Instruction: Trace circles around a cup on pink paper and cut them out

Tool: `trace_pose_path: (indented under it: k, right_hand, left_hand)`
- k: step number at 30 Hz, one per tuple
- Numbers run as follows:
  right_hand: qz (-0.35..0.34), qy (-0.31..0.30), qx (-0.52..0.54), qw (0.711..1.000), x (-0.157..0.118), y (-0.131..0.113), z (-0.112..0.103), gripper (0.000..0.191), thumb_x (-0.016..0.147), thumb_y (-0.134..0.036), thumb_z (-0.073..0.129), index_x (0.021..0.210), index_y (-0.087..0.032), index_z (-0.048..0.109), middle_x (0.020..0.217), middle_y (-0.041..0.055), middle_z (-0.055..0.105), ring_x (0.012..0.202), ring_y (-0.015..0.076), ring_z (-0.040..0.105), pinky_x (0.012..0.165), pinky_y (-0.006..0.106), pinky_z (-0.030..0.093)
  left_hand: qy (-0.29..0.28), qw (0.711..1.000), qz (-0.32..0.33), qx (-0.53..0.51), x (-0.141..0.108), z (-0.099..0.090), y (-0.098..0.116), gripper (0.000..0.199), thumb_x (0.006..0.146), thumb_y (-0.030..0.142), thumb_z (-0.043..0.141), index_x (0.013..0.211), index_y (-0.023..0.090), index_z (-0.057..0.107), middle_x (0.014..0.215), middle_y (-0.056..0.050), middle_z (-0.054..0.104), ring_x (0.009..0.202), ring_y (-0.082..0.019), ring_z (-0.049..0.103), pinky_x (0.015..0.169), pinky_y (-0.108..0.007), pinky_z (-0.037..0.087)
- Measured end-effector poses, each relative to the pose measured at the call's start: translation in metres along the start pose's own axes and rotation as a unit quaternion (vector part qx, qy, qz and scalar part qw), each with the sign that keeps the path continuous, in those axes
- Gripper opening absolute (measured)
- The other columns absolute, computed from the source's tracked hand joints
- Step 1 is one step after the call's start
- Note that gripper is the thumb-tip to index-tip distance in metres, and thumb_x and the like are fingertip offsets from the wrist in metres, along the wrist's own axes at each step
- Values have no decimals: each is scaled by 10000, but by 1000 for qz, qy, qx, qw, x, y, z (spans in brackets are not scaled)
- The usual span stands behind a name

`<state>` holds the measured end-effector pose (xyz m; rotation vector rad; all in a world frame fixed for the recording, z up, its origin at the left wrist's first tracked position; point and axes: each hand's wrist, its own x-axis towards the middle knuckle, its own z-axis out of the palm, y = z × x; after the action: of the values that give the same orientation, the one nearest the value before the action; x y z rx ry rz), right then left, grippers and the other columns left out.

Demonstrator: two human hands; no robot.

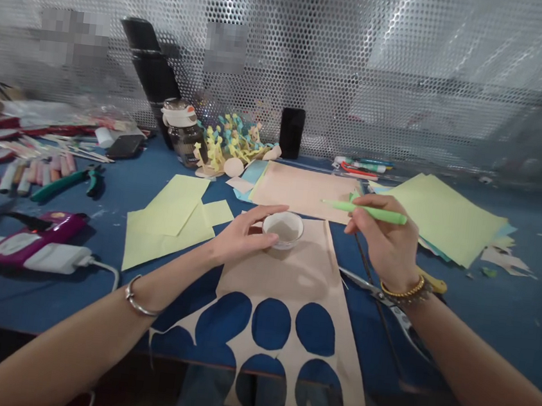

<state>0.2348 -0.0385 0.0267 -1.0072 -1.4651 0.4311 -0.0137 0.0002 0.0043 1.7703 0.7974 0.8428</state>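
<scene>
The peach sheet [282, 282], flat and matte, is laid on the middle of the blue table [505, 324]; its near end, cut into rounded openings and thin pointed strips, is hung past the edge. The table is backed by a shiny metal panel [281, 10] punched with small round holes. At the right, broad, straight-edged pale green sheets [448, 215] are piled; at the left, smaller yellow-green sheets [167, 218] are overlapped. Metal scissors [404, 317] are partly hidden by the right wrist. Of the hands, the right hand [387, 244] is closed in a pinch on a slim bright green pen [381, 214], its tip pointed left. The left hand [243, 234] is half open, thumb and forefinger curved around a small white cup [285, 230], whose smooth circular rim is held at the peach sheet's far end.
</scene>
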Motion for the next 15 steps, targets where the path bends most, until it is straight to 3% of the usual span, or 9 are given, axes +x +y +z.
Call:
trace_pose_path:
  k: [7, 10, 15]
  right_hand:
    - [-46, 20, 15, 999, 20, -18, 4, 71, 874, -268, 572, 938, -255, 601, 598, -28, 569, 542, 148, 592, 573, 317, 517]
    - [-45, 46, 52, 997, 18, -13, 10, 77, 857, -267, 592, 928, -238, 598, 592, -31, 570, 514, 139, 578, 542, 306, 514]
    - [-16, 51, 59, 997, 10, 3, 12, 106, 818, -269, 637, 896, -206, 604, 621, -30, 581, 475, 116, 571, 485, 275, 507]
  left_hand:
    - [-68, 985, 9, 155, 14, -18, 25, 495, 734, 374, 662, 1211, 257, 600, 1294, -76, 543, 1189, -294, 495, 929, -409, 460]
    - [-105, 967, 26, 232, 22, -27, 37, 491, 723, 429, 669, 1187, 277, 618, 1303, -66, 534, 1186, -300, 496, 940, -396, 433]
    - [-164, 943, -1, 289, 34, -31, 48, 632, 653, 516, 715, 1226, 293, 568, 1347, -44, 492, 1212, -288, 468, 943, -361, 414]
